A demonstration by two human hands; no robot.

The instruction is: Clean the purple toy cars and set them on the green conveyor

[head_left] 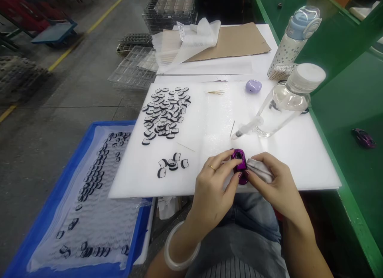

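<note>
- The purple part (243,165) is near the table's (302,170) six o'clock edge, pinched by the left hand (213,190); the right hand (278,182) grips white cloth (261,170) at the part's three o'clock.
- A loose pinch could drop it; a knock could tip the clear bottle (279,112) at one o'clock.
- The grip hides much of the part.

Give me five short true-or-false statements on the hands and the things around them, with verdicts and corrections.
1. The left hand holds the purple piece. True.
2. The right hand holds scissors. False: the right hand holds a white cloth.
3. The clear bottle has a white cap. True.
4. The blue tray sits on the white work surface. False: the blue tray is off to its left.
5. The left hand wears a ring. True.
</note>
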